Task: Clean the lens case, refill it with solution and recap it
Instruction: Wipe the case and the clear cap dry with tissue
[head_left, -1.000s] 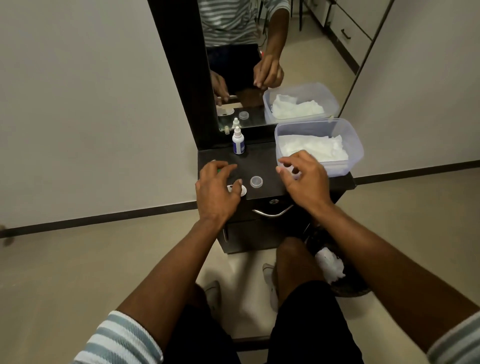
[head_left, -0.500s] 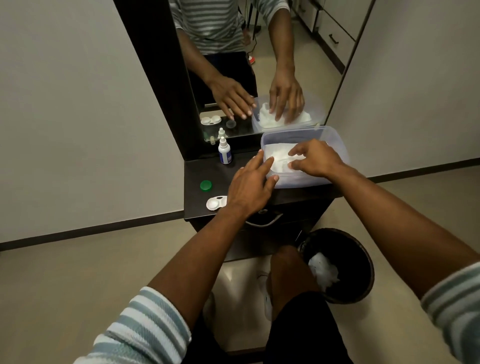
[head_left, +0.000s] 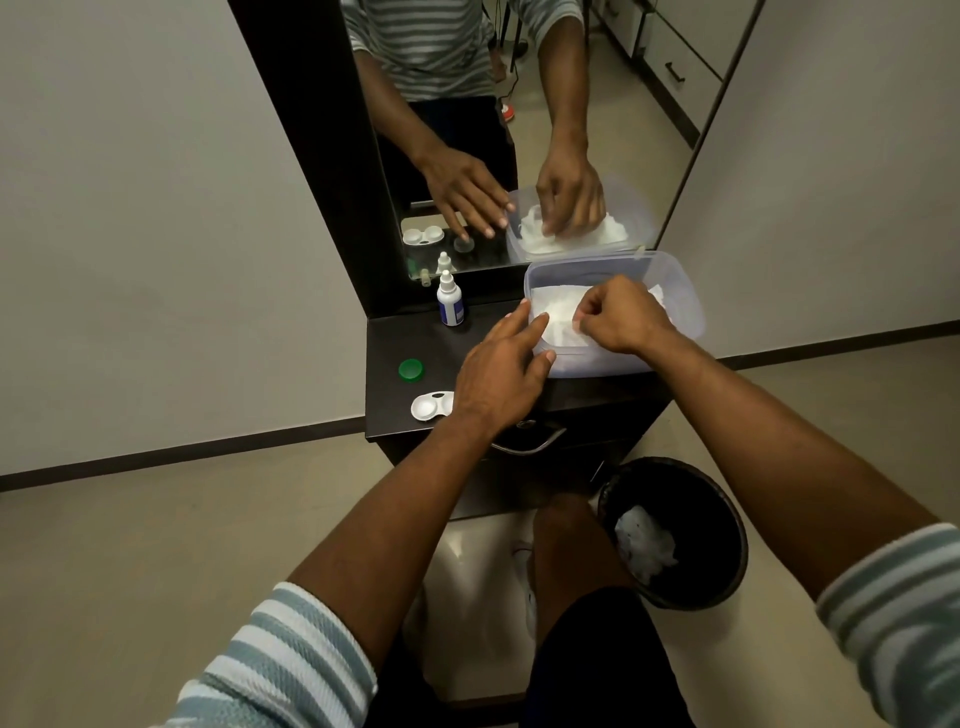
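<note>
Head view is showing right hand (head_left: 621, 317) fingers pinching soft, tearable tissue (head_left: 558, 322) at its edge, left hand (head_left: 498, 374) fingers lying relaxed beside it.

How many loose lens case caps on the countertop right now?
1 seen directly: the green cap near the countertop's left edge, behind the open lens case. The mirror shows a second, clear one, hidden behind the left hand.

So on the cabinet top (head_left: 395, 332) the tub of tissues (head_left: 680, 306) sits at the right, solution bottle (head_left: 450, 304) at the back by the mirror (head_left: 519, 130). Loose cap (head_left: 411, 370) is left, lens case (head_left: 431, 405) in front of it near the edge. Bin (head_left: 675, 530) is on the floor, lower right.
</note>
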